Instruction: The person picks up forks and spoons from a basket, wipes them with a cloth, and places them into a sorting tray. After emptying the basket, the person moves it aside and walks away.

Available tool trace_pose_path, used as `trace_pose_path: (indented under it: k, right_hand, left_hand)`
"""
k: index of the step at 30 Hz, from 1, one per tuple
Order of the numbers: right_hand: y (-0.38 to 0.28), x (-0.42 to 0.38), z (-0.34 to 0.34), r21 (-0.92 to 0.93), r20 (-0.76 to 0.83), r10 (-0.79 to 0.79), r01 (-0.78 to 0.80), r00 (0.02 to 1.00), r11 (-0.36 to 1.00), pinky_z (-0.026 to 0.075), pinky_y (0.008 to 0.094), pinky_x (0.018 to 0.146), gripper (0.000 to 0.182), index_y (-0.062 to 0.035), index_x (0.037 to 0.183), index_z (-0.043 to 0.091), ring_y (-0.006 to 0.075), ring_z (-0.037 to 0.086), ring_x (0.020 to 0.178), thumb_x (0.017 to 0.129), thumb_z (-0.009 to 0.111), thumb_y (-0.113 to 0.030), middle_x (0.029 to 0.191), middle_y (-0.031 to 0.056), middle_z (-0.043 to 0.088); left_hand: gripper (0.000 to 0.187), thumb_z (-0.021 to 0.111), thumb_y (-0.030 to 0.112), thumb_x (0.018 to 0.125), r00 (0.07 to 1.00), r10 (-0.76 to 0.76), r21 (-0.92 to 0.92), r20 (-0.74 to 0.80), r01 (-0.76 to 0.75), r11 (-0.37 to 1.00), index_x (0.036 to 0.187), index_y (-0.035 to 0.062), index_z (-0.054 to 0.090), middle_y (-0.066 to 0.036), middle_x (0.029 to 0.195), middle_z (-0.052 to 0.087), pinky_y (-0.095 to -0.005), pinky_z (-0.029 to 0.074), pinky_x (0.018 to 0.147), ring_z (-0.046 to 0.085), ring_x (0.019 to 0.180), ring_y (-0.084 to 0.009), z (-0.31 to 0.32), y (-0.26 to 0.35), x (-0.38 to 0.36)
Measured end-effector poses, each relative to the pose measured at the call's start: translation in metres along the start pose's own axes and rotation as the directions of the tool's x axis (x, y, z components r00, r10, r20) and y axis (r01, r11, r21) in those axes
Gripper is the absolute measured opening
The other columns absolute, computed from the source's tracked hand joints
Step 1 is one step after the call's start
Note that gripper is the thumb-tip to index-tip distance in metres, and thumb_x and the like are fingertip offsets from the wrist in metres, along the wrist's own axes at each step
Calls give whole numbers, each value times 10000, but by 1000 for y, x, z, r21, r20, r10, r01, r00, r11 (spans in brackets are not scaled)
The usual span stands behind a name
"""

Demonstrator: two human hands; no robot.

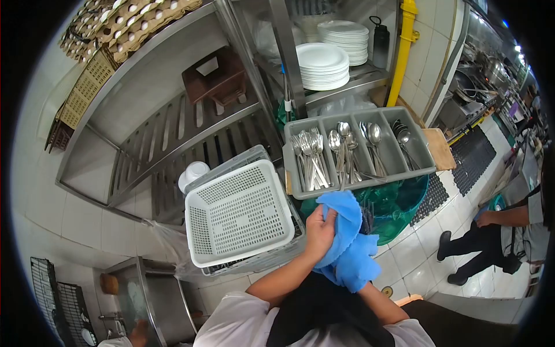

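My left hand (pixel 321 231) is closed on a blue cloth (pixel 343 222), its fingers wrapped round the upper part. The lower part of the cloth covers my right hand, whose fingers are hidden. Dark utensil ends (pixel 367 217) show at the right side of the cloth. Just beyond my hands is a grey cutlery tray (pixel 359 186) with four compartments, holding forks (pixel 312 156) on the left, spoons (pixel 345 147) beside them, and more cutlery (pixel 404 139) to the right. An open white perforated basket (pixel 240 217) stands to the left of my hands.
Stacks of white plates (pixel 324 66) and a dark bottle (pixel 380 43) stand on the shelf behind. A green plastic bag (pixel 399 211) lies under the tray. Metal racks (pixel 185 130) fill the left. Another person (pixel 491 231) stands at the right, apart from my hands.
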State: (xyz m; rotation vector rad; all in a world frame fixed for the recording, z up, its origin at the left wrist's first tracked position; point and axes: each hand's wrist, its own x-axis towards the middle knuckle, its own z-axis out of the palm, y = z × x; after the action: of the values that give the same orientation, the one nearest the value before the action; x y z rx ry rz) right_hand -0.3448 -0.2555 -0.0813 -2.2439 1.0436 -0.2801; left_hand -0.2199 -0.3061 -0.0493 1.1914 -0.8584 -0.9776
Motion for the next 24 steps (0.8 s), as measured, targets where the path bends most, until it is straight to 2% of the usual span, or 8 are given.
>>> trace_pose_path:
  k: [5,7,12,15,17,18,20,24]
  right_hand:
    - [-12,-10,-21,-404,16,-183,173,983,898,448,395,860,273,-73,1094,559,257,542,944,929,406,-228,990,109,574]
    - [-13,-12,-24,-258,-28,-142,130,990,957,448,393,858,272,-74,1094,559,256,542,944,929,408,-228,990,111,574]
    - [-9,-12,-31,231,-110,56,-29,992,973,450,388,854,268,-75,1094,557,253,544,945,928,413,-229,990,114,573]
    - [-6,-13,-30,287,-100,88,-56,991,956,451,385,852,266,-76,1094,557,251,545,946,927,416,-229,990,116,572]
    - [1,-8,-35,266,-103,72,-42,992,963,451,384,850,265,-76,1094,556,250,545,946,927,418,-229,990,117,572]
    - [4,-6,-36,260,-98,68,-40,993,965,452,383,850,265,-76,1094,556,250,546,946,927,419,-229,990,118,572]
    - [6,-3,-37,278,-95,65,-36,993,960,452,381,848,263,-77,1094,556,248,546,947,927,422,-230,990,119,571]
    - [-1,-1,-36,409,-89,111,-65,990,910,453,377,845,261,-78,1094,555,246,548,947,926,426,-230,990,122,571]
  left_hand:
    - [187,521,82,906,924,-382,-415,-4,346,841,1064,13,593,-48,930,635,-273,506,710,614,786,-140,-8,-16,13]
    - [197,519,72,887,993,47,-264,-106,-74,962,1061,11,591,-65,948,631,-295,512,736,617,820,-148,-15,-39,27]
    - [272,548,160,909,964,6,-465,-268,-135,875,1119,-12,568,-68,984,632,-326,510,805,626,867,-176,-16,8,60]
    - [316,544,173,914,964,-171,-489,-203,51,871,1165,-19,538,-68,1025,633,-323,495,862,621,917,-190,-31,33,72]
    - [322,530,184,923,874,391,1,289,-408,913,1179,-11,520,-61,1008,629,-332,487,884,612,937,-198,-15,34,54]
    - [322,530,184,923,873,386,4,300,-406,914,1179,-11,520,-61,1008,629,-332,487,884,612,937,-198,-5,20,35]
    - [287,537,181,921,993,-115,-296,-22,103,950,1154,12,546,-62,1006,626,-328,494,830,605,924,-195,18,4,4]
    - [236,563,41,842,987,150,182,-63,-137,974,1067,22,634,-85,982,675,-312,491,779,628,895,-173,8,49,35]
